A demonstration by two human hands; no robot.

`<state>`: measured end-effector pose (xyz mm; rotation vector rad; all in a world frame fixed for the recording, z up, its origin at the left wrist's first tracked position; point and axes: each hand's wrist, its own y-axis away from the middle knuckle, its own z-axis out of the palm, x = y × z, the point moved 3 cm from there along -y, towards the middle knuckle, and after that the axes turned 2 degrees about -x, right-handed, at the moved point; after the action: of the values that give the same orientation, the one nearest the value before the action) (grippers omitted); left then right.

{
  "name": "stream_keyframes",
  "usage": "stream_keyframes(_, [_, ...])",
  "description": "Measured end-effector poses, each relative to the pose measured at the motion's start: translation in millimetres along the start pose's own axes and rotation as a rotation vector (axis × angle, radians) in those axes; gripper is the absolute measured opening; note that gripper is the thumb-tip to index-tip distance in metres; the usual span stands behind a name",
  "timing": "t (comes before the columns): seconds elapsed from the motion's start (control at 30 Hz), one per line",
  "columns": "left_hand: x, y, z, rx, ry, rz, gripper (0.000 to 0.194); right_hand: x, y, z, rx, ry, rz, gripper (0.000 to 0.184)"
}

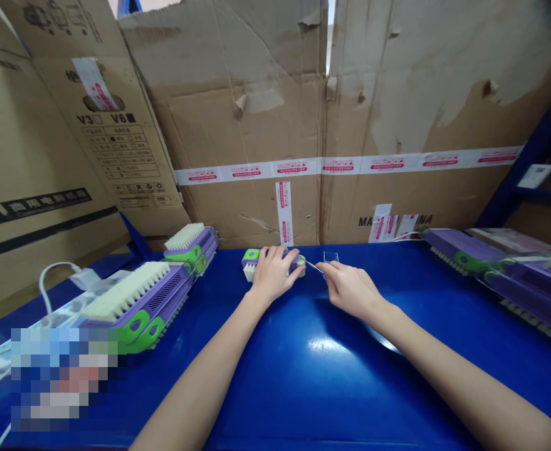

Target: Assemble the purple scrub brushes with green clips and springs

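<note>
My left hand is closed over a purple and green brush with white bristles, pressing it against the blue tabletop. The fingers cover most of its middle. My right hand grips a thin metal tool, whose handle is hidden in the fist. Its shaft points left, and the tip reaches the green right end of the brush; I cannot tell whether it is inserted. Just behind the right fingers lies a small clear plastic piece.
More purple and green brushes are stacked on the left, beside white cables and an adapter. Others lie at the right edge, some in clear covers. Tall cardboard sheets stand behind and left; a blue frame post rises at right.
</note>
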<state>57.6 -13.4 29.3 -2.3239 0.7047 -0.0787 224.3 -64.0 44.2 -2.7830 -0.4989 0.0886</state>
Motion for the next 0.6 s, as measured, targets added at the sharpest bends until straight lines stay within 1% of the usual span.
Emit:
stream_keyframes(0.13, [0, -1, -1.5, 0.001, -0.011, -0.008, 0.04, -1, 0, 4, -0.008, -0.015, 0.0, 0.042])
stream_keyframes(0.2, [0, -3, -3.4, -0.024, -0.01, -0.017, 0.04, -1, 0, 5, -0.002, -0.031, -0.001, 0.041])
stream_keyframes(0.33, [-3, -8, -9.0, -0.16, -0.002, -0.047, 0.042, 0, -1, 6, 0.002, -0.049, -0.008, 0.042])
stream_keyframes(0.47, [-6, -12, -13.1, -0.291, 0.064, -0.07, 0.041, -1, -2, 9, -0.022, -0.049, -0.017, 0.043])
stream_keyframes(0.6, [-7, -14, -12.1, -0.356, 0.123, -0.084, 0.035, -1, -3, 10, -0.044, -0.048, -0.008, 0.043])
